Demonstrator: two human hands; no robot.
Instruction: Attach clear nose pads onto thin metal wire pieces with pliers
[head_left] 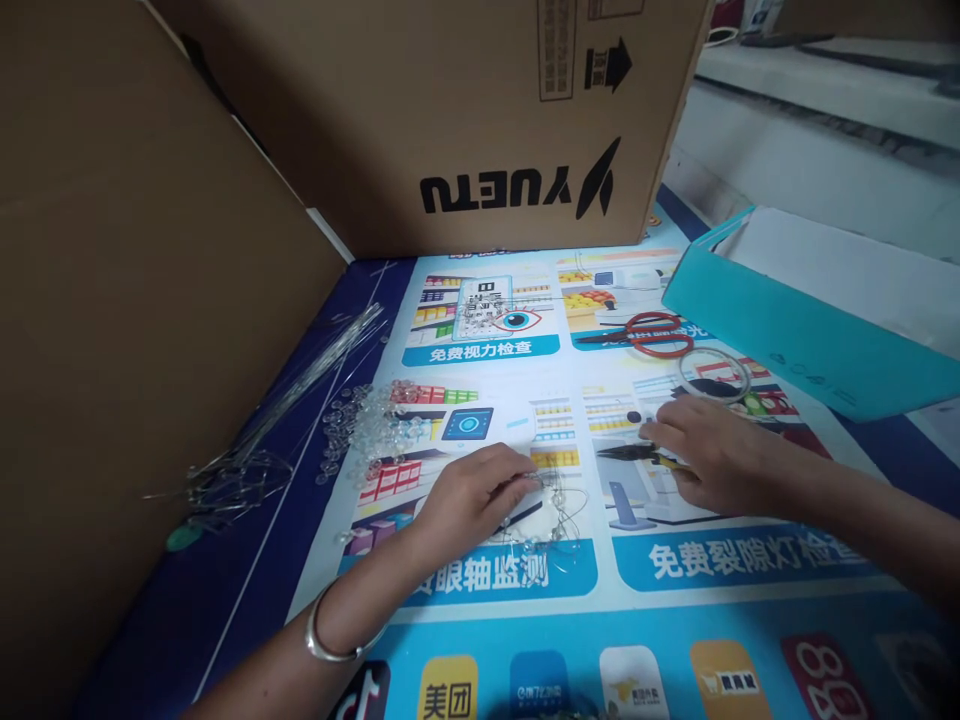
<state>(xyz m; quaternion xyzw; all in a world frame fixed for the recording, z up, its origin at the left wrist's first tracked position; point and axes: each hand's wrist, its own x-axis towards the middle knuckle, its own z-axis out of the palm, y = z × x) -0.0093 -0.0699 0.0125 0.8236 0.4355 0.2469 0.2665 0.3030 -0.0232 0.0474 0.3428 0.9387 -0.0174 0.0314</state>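
A printed poster (525, 600) covers the table. The left hand (469, 495) pinches a beaded wire piece (551, 515) in a closed grip; the right hand (712, 450) grips pliers (630, 453). Beyond lie clear beads (367, 425), red scissors (645, 333) and a cardboard box (450, 110).

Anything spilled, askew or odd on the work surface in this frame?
Mostly orderly. The cardboard box stands upside down, its printed name and arrow inverted. Clear beads lie loosely scattered on the poster beside a tangled wire bundle. The right hand rests on pliers.

beads (375, 420) left of pliers (637, 455), scissors (645, 335) behind, box (465, 110) farthest back
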